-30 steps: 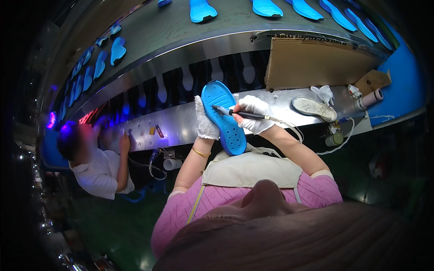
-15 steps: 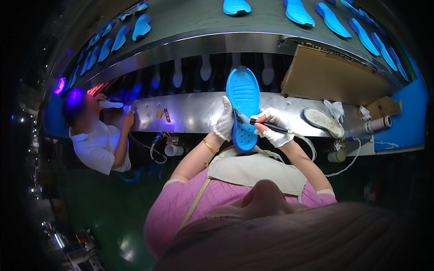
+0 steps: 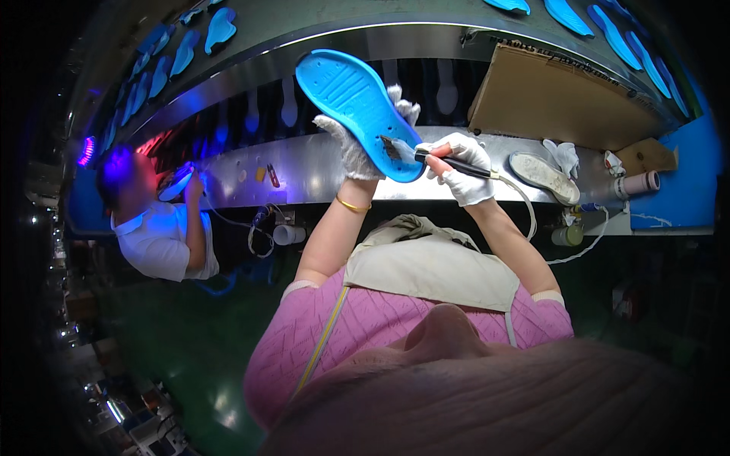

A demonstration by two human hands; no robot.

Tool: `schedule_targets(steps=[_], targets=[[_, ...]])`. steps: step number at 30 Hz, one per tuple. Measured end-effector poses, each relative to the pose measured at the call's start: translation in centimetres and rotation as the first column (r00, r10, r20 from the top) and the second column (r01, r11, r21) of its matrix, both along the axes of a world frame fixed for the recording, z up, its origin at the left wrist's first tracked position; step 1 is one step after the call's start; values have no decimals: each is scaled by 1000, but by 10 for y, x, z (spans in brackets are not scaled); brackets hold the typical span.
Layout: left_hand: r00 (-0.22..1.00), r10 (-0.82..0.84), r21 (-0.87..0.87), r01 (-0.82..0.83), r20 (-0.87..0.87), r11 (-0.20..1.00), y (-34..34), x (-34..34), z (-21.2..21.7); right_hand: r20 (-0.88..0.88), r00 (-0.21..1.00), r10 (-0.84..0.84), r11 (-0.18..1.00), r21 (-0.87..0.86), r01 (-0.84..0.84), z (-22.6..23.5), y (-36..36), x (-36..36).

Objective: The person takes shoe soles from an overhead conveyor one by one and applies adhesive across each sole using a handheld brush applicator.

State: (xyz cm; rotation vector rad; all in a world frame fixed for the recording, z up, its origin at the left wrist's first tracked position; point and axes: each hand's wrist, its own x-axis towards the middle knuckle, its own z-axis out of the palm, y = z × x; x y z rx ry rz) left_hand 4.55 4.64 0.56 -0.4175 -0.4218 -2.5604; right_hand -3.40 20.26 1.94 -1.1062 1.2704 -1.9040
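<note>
A blue shoe sole [image 3: 353, 102] is held up over the metal ledge, tilted with its far end to the left. My left hand [image 3: 356, 150], in a white glove, grips it from beneath, thumb along the left edge and fingertips showing past the right edge. In my right hand [image 3: 465, 169], gloved with some fingertips bare, is a brush [image 3: 456, 164] with a black handle and a pale tube running from its rear end. Its bristles touch the sole's near end, beside a dark patch. The underside of the sole is hidden.
A conveyor belt [image 3: 426, 21] carrying several blue soles [image 3: 566, 17] runs beyond the ledge [image 3: 304, 176]. At right are a cardboard sheet [image 3: 563, 99], a worn pale sole [image 3: 544, 176], a white glove [image 3: 561, 156] and a pink roll [image 3: 637, 185]. A co-worker [image 3: 156, 235] sits at left, holding a sole.
The sole has been raised and turned, its far end swinging left. My left hand has shifted under it, and the brush has moved to its near end. Soles on the belt have shifted left.
</note>
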Motion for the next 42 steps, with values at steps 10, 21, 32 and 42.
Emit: schedule_targets(steps=[10, 21, 32, 42], targets=[[998, 54, -218, -44, 38, 975, -18, 9, -1, 307, 951, 25, 996, 72, -49, -9, 3, -3], [898, 260, -776, 126, 354, 618, -32, 16, 16, -1, 950, 311, 867, 410, -283, 0, 6, -31], [570, 364, -621, 355, 736, 699, -42, -3, 13, -119, 930, 347, 916, 258, -308, -1, -9, -24], [512, 331, -568, 423, 792, 706, -40, 1, 19, -341, 922, 185, 979, 142, -144, 5, -11, -33]])
